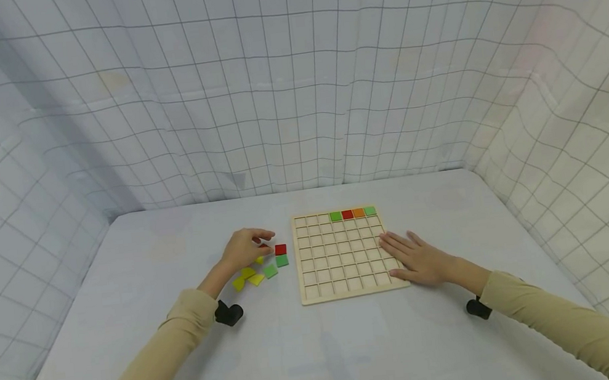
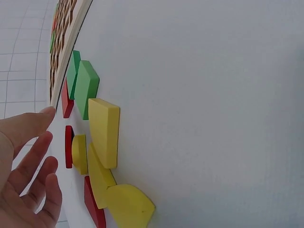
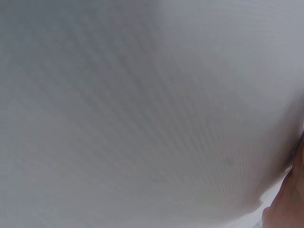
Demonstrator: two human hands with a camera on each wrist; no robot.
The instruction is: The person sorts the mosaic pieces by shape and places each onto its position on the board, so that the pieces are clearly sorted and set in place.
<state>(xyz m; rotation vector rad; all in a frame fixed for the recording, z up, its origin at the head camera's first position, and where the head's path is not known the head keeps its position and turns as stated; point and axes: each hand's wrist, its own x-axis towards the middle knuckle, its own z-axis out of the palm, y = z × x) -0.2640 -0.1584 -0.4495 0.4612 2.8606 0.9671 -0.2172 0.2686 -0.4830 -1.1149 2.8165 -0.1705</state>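
My left hand (image 1: 245,249) hovers over a group of loose coloured tiles, thumb and fingers apart and holding nothing. In the left wrist view a red tile (image 2: 69,147) lies just past the fingertips, against a small yellow tile (image 2: 80,154). Another red tile (image 1: 280,249) and a green tile (image 1: 281,260) lie between this hand and a wooden grid board (image 1: 349,297). My right hand (image 1: 420,261) rests flat with fingers spread on the board's right edge. Only a sliver of it shows in the right wrist view.
Along the board's far row sit a green tile (image 1: 336,216), a red tile (image 1: 347,214), an orange tile (image 1: 359,212) and a light green tile (image 1: 370,211). Several yellow tiles (image 1: 256,279) and a light green tile (image 1: 271,271) lie near the left wrist. Checked cloth (image 1: 294,92) hangs around the white table.
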